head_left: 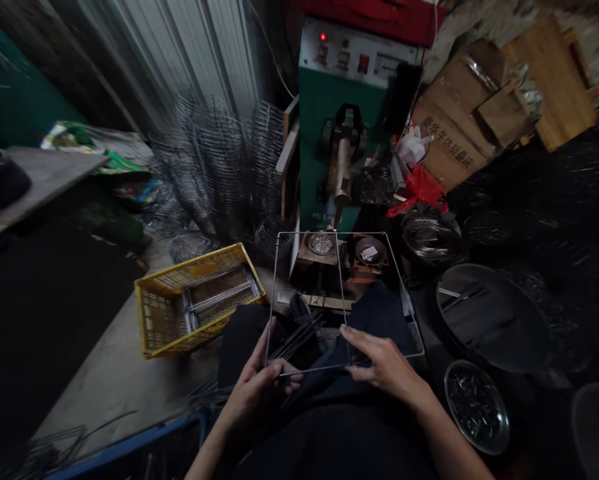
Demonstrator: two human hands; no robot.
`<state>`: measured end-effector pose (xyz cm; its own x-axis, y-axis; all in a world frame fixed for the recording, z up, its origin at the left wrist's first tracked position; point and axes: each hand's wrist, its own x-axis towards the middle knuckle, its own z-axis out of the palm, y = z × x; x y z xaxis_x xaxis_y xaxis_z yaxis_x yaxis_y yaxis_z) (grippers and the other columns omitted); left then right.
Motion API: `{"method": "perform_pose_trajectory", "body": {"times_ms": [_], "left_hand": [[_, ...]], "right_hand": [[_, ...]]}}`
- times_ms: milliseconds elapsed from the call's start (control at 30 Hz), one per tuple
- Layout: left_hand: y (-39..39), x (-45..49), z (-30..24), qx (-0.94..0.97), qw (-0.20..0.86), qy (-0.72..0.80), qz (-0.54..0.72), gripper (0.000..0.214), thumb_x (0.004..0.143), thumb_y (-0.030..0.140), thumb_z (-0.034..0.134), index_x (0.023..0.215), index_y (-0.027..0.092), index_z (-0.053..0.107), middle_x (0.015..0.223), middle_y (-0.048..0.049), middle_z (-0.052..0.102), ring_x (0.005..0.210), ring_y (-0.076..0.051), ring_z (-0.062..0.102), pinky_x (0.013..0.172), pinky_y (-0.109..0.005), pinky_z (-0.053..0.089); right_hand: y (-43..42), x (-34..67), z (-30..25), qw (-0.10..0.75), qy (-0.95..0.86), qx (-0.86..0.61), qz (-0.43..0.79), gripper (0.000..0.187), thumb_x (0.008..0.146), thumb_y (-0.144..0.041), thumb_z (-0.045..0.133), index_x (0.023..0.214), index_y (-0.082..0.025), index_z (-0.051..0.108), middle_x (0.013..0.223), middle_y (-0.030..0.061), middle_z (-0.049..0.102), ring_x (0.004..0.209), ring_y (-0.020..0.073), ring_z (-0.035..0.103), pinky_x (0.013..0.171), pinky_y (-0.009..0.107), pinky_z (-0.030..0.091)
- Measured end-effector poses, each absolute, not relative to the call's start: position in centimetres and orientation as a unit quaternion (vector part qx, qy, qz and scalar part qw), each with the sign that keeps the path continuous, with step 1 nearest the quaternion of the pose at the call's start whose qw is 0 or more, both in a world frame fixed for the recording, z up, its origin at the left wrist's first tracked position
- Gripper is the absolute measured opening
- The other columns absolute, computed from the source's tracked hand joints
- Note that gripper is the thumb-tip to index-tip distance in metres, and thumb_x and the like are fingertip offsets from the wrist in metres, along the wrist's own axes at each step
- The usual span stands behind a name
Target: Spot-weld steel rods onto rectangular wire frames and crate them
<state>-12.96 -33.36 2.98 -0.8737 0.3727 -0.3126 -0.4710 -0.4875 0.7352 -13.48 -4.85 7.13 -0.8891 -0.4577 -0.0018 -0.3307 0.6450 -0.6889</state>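
A rectangular metal wire frame [340, 283] with a crossbar down its middle is held up over my lap. My left hand [265, 369] grips its near left corner, fingers wrapped round the wire. Close to the foot of the crossbar, my right hand [379, 360] pinches the near side between thumb and fingers. Several loose wire rods [297, 337] lie across my lap, beneath the frame. Beyond the frame's far side stands a green machine [312, 127] with a metal arm [343, 177] pointing down.
To the left sits a yellow crate [202, 337] holding wire pieces. Stacked wire rings [219, 160] stand behind it. Right of me are a large dark basin [494, 327] and a bowl of small metal pieces [477, 407]. Cardboard boxes [459, 140] lean at the back right.
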Motion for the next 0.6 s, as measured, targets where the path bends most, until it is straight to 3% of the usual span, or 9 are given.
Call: {"method": "perform_pose_trajectory", "body": {"times_ms": [433, 600], "left_hand": [[-33.3, -13.9, 2.8, -0.064, 0.238, 0.435, 0.866, 0.095, 0.086, 0.029, 0.062, 0.153, 0.031, -0.005, 0.076, -0.0090, 0.071, 0.063, -0.021, 0.065, 0.058, -0.030, 0.048], [-33.2, -13.8, 3.3, -0.070, 0.234, 0.442, 0.863, 0.092, 0.086, 0.028, 0.062, 0.153, 0.031, -0.001, 0.077, -0.0089, 0.071, 0.065, -0.022, 0.066, 0.059, -0.030, 0.049]], "right_hand": [[-4.9, -14.9, 7.3, 0.098, 0.892, -0.222, -0.382, 0.079, 0.078, -0.013, 0.072, 0.147, -0.030, 0.038, 0.145, 0.0045, 0.047, 0.132, 0.0244, 0.046, 0.111, 0.041, 0.040], [-5.0, -14.8, 7.3, 0.107, 0.891, -0.199, -0.394, 0.078, 0.080, -0.017, 0.072, 0.147, -0.036, 0.037, 0.146, 0.0030, 0.046, 0.119, 0.0240, 0.060, 0.095, 0.036, 0.055]]}}
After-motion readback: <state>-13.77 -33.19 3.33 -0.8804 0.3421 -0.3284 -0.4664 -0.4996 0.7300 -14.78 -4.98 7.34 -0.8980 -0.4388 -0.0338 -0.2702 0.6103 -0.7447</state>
